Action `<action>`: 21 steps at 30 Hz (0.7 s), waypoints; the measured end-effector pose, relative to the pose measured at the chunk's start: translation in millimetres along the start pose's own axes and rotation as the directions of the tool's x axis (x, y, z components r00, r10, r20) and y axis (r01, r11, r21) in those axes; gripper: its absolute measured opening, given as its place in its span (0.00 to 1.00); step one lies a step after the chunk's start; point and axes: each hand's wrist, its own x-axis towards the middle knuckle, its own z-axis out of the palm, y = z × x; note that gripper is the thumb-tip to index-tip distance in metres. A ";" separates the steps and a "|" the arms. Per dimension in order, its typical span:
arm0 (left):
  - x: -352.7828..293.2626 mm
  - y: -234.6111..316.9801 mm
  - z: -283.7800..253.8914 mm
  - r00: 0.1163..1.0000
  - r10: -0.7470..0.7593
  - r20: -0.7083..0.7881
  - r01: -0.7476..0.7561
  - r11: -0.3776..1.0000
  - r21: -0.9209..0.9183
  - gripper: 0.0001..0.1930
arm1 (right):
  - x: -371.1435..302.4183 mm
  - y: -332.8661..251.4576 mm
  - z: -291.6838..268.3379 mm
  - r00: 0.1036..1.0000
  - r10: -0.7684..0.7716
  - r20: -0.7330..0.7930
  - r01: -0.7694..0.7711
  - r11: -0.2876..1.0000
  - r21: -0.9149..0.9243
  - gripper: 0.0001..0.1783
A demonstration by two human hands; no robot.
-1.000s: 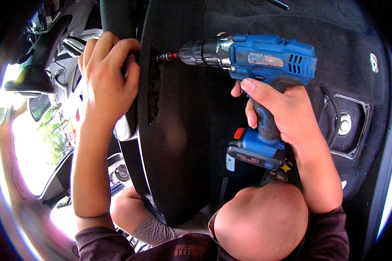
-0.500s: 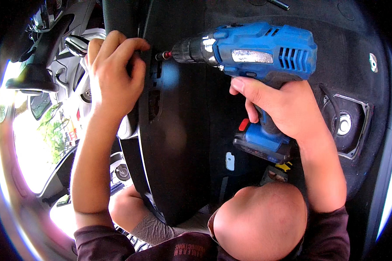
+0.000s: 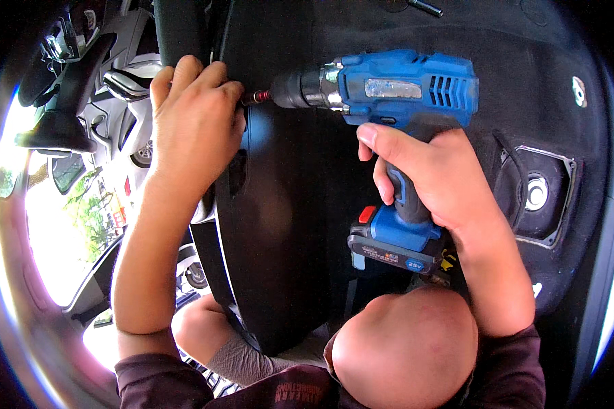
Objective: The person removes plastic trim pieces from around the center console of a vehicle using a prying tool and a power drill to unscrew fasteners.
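My right hand [image 3: 423, 167] grips a blue cordless drill [image 3: 402, 88] by its handle, thumb high on the near side. The drill lies level and points left, its battery hanging toward me. From its black chuck [image 3: 300, 91] sticks a driver bit with a red band [image 3: 258, 97], its tip hidden behind my left hand's fingers. My left hand [image 3: 196, 112] is closed, fingers curled at the edge of a dark trim panel [image 3: 273, 225]. Whatever those fingers pinch is out of sight.
A square speaker [image 3: 535, 196] is set in the dark carpeted surface at right. A small dark rod [image 3: 426, 8] lies at the top. On the left are a black mirror-like part [image 3: 58, 133] and a bright opening with parked vehicles. My bare knees [image 3: 402, 341] are below.
The drill has shifted slightly left and its handle has swung toward me. My left hand has moved right and down, its fingers now covering the bit's tip.
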 end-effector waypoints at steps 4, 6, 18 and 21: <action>1.8 4.6 6.2 0.999 -0.025 -0.020 0.026 0.999 0.036 0.11 | -3.3 2.5 1.2 1.000 -0.019 -0.014 0.019 1.000 0.007 0.12; 2.2 6.1 6.8 0.999 -0.040 -0.017 0.041 0.998 0.052 0.10 | -3.3 3.2 1.8 1.000 -0.018 -0.019 0.018 1.000 0.019 0.12; 2.9 10.2 7.1 0.996 -0.068 0.054 0.065 0.997 0.049 0.04 | -28.0 -9.2 -28.0 0.995 -0.062 -0.074 0.064 0.998 0.023 0.21; 1.8 8.2 10.4 0.997 -0.077 -0.007 0.078 0.997 0.028 0.03 | -52.5 -11.8 -65.9 0.978 -0.091 -0.190 0.112 0.988 0.106 0.24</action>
